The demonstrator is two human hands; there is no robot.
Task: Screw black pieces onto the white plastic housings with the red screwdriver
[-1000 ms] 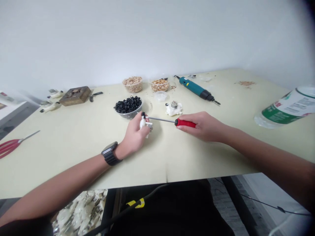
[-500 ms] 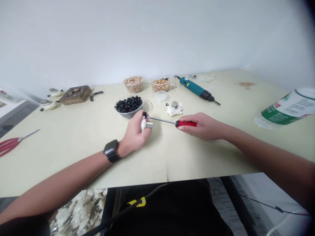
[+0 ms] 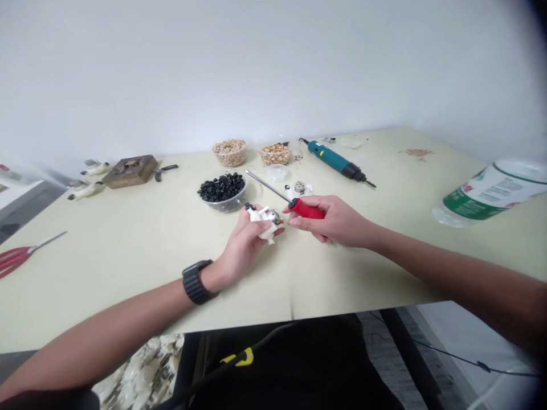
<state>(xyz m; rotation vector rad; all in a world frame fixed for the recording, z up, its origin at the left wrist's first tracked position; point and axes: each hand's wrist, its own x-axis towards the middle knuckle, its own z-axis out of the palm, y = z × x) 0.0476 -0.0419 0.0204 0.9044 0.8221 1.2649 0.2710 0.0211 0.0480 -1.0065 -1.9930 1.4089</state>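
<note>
My left hand (image 3: pixel 244 242) is closed round a small white plastic part (image 3: pixel 264 221) with a grey metal piece in it and a black cap at one corner. In my right hand (image 3: pixel 329 219) is a screwdriver with a red handle (image 3: pixel 308 209); its metal shaft points up and left, apart from the white part. A similar white part (image 3: pixel 300 189) with a round metal piece lies on the table just behind my right fingers, partly hidden. Just beyond my left hand stands a clear bowl of small black caps (image 3: pixel 222 188).
Two clear tubs of small brass-coloured pieces (image 3: pixel 229 152) (image 3: pixel 276 154) stand at the back, beside a teal electric screwdriver (image 3: pixel 335 158). A metal block (image 3: pixel 130 171), pliers (image 3: pixel 164 171) and red-handled scissors (image 3: pixel 25 255) lie left. A labelled bottle (image 3: pixel 491 191) lies right.
The screwdriver's tip has come away from the white part and swung upward. My left hand has turned the part so its metal piece shows more. The view has shifted slightly.
</note>
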